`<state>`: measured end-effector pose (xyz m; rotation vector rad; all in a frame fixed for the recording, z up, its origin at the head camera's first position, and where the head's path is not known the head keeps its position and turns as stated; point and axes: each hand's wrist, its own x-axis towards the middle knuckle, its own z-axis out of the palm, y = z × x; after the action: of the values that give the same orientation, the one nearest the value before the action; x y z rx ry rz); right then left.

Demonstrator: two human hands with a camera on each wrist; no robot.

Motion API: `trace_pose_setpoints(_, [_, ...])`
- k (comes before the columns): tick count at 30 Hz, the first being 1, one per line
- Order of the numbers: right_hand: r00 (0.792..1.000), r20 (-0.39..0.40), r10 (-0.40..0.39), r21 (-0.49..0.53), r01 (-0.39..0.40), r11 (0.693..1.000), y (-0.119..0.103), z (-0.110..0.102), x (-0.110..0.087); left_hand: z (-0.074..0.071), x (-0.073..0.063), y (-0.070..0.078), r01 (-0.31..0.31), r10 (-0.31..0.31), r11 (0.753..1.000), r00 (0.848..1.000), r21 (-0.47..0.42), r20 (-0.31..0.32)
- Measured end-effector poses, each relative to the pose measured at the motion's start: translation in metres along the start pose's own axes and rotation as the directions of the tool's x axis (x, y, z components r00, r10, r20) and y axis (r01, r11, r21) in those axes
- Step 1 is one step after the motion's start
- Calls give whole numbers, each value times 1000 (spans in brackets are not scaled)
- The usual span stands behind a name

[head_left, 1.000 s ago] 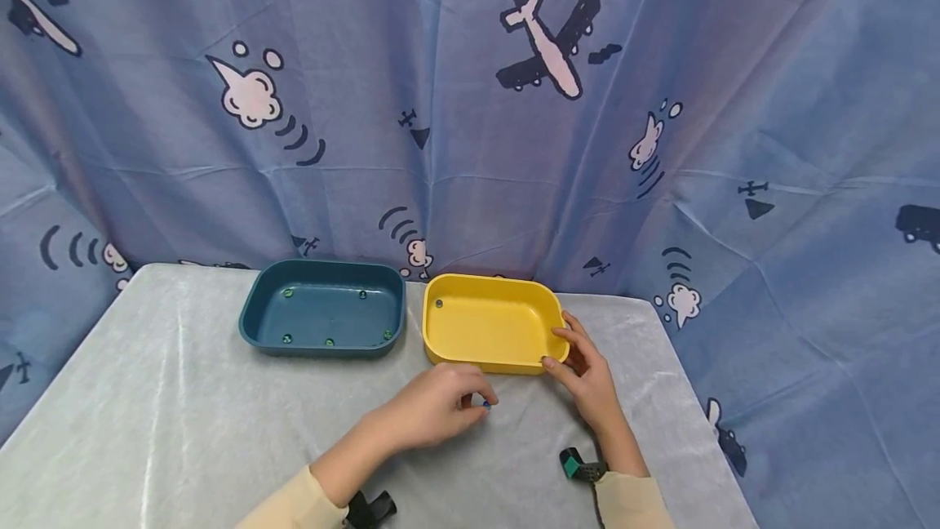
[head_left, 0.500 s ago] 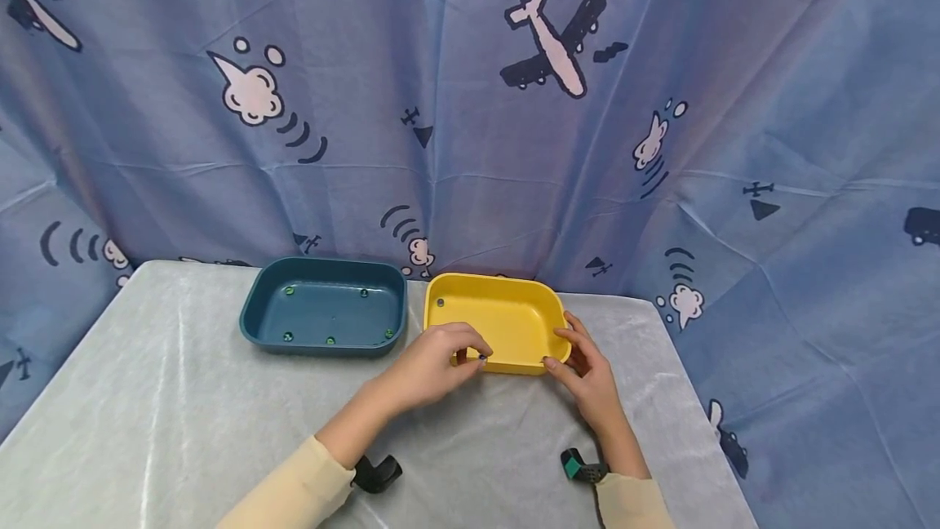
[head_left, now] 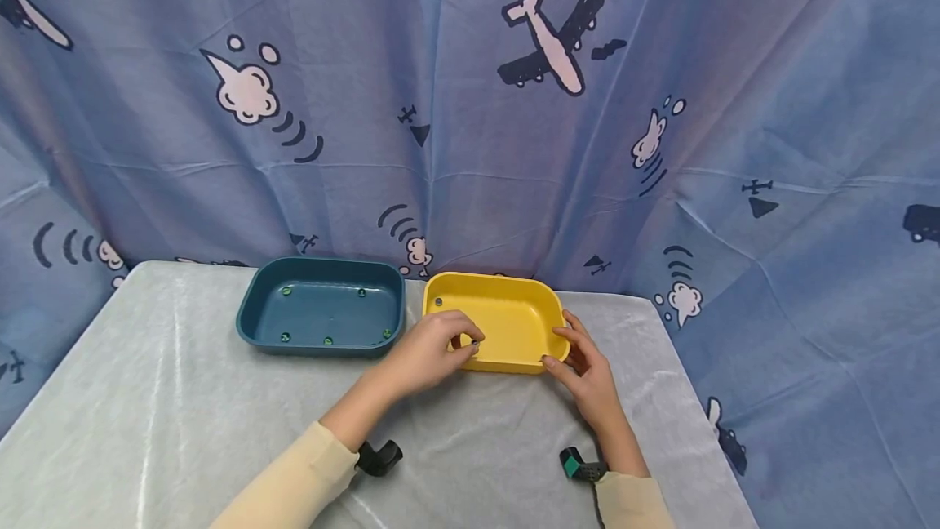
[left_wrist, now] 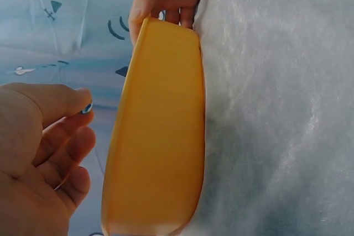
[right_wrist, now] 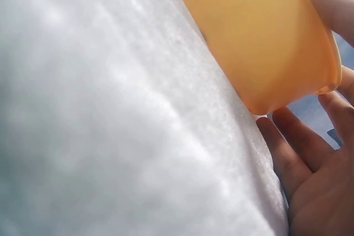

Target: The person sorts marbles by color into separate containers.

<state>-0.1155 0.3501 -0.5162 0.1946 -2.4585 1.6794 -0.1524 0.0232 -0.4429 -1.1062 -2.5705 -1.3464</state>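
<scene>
My left hand (head_left: 432,349) is over the front left part of the yellow tray (head_left: 516,331). Between thumb and fingertip it pinches a small blue marble (left_wrist: 87,107), clear of the tray's wall in the left wrist view. My right hand (head_left: 590,374) grips the tray's front right corner, thumb at the front rim and fingers along the right side; the right wrist view shows these fingers (right_wrist: 298,147) against the outer wall. One marble (head_left: 438,301) lies inside the tray at its back left.
Left of the yellow tray stands a dark teal tray (head_left: 253,321) with several greenish marbles spread over its floor. Both trays are on a pale cloth-covered table (head_left: 198,431), near its back edge. Behind hangs a blue patterned curtain (head_left: 352,88).
Holding the marble, my left hand has risen from the cloth in front of the yellow tray and moved forward and slightly left, over the tray. My right hand has stayed on the corner.
</scene>
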Motion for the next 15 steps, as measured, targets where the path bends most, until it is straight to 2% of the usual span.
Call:
trace_pose_setpoints(11, [1000, 0, 2, 3, -2, 1000, -1, 0, 0, 1, 4, -7, 62, -65, 997, 995, 40, 76])
trace_pose_setpoints(15, [1000, 2, 2, 5, -2, 1000, 0, 0, 0, -2, 3, -7, 75, -78, 997, 994, 36, 81])
